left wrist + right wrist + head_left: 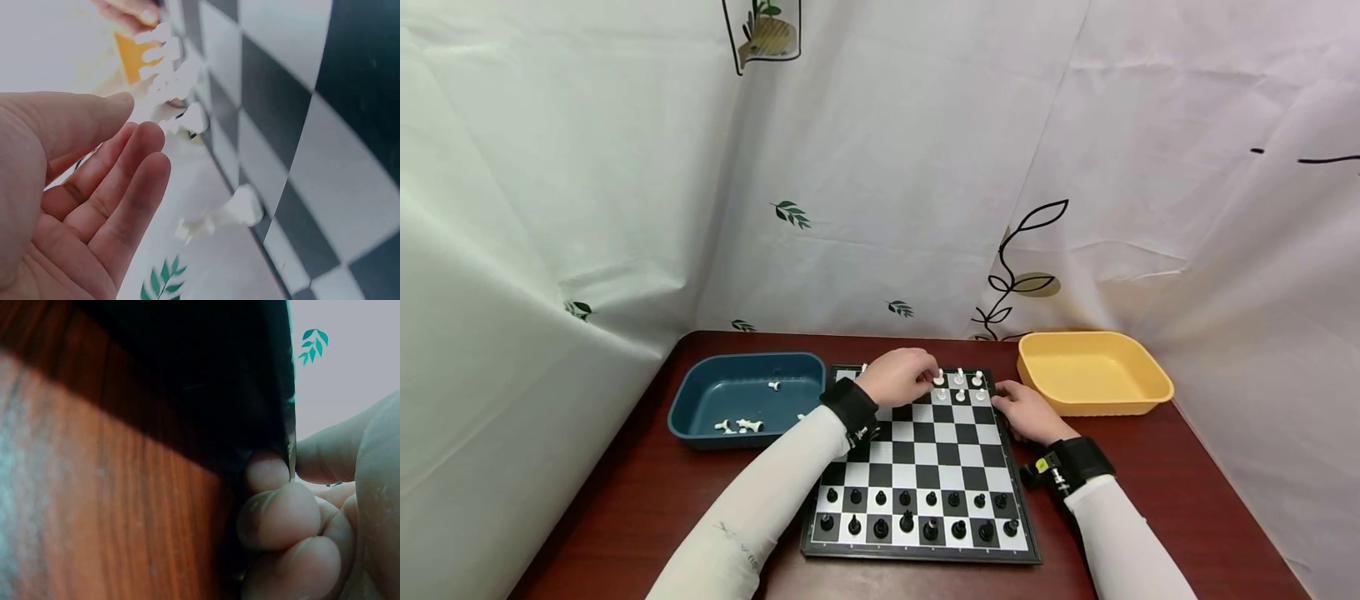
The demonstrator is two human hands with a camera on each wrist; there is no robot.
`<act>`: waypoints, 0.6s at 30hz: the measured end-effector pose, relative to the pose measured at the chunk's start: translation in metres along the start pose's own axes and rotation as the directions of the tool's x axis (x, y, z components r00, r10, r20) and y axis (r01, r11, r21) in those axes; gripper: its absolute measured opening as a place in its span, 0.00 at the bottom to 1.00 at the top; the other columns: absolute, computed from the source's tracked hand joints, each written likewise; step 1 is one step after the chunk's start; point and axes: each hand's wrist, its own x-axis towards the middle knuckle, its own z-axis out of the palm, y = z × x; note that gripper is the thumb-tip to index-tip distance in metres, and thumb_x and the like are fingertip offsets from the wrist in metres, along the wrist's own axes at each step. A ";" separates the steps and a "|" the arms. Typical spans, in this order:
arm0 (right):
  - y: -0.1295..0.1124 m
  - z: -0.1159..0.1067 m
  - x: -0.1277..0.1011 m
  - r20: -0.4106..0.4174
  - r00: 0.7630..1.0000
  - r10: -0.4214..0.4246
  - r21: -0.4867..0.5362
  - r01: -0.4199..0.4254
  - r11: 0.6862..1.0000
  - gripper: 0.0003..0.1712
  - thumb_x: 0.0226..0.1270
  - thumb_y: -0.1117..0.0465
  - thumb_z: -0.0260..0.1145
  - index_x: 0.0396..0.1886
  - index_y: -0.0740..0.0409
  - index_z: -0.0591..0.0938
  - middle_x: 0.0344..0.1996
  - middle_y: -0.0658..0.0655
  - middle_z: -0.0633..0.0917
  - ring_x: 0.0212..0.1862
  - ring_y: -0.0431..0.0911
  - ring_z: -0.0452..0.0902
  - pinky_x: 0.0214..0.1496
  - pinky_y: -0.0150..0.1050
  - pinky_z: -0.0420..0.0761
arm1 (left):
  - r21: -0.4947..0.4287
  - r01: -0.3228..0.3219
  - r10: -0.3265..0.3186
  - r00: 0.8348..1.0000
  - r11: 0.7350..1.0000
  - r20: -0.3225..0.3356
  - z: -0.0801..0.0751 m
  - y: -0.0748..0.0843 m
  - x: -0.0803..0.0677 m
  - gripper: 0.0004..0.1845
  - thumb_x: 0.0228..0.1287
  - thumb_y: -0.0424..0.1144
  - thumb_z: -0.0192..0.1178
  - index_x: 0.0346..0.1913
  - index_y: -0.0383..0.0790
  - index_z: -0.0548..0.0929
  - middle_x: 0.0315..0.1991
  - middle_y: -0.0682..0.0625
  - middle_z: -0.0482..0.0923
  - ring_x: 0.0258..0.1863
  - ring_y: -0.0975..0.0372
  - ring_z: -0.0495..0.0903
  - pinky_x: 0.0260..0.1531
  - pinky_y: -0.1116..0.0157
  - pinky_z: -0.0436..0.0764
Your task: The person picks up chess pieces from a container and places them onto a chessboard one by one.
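White pieces [959, 385]: being set on the chessboard's [925, 467] far rows.
Left hand [901, 377]: loosely open, empty, over them.
Right hand [1028, 412]: board edge is pinched.
Next: another piece likely needed from the blue tray [700, 410].

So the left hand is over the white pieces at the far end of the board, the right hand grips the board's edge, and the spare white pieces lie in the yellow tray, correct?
Not quite: the spare white pieces lie in the blue tray, as the head view shows. The yellow tray looks empty. The rest stands: left hand over the white pieces, right hand gripping the board edge.
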 end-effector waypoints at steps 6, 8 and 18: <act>0.001 0.000 0.000 0.010 1.000 -0.005 0.001 0.005 1.000 0.25 0.89 0.57 0.55 0.72 0.70 0.76 0.21 0.56 0.80 0.17 0.50 0.76 0.23 0.46 0.79 | -0.023 0.060 -0.061 0.997 0.998 -0.052 -0.019 -0.007 -0.022 0.09 0.80 0.36 0.70 0.56 0.41 0.92 0.50 0.51 0.88 0.46 0.60 0.85 0.50 0.61 0.85; 0.002 0.000 0.001 0.007 1.000 -0.010 0.002 0.010 1.000 0.25 0.89 0.57 0.55 0.72 0.70 0.76 0.20 0.56 0.79 0.17 0.49 0.76 0.22 0.46 0.78 | -0.038 0.078 -0.081 0.994 0.996 -0.075 -0.025 -0.010 -0.029 0.09 0.79 0.36 0.71 0.56 0.41 0.92 0.50 0.51 0.88 0.46 0.60 0.86 0.50 0.60 0.85; 0.002 0.001 0.002 0.007 1.000 -0.008 0.014 0.008 1.000 0.24 0.89 0.58 0.55 0.72 0.69 0.77 0.20 0.56 0.80 0.17 0.49 0.76 0.22 0.45 0.78 | -0.053 0.145 -0.152 0.970 0.988 -0.190 -0.054 -0.033 -0.070 0.08 0.79 0.38 0.72 0.55 0.44 0.92 0.49 0.51 0.88 0.47 0.59 0.87 0.50 0.58 0.86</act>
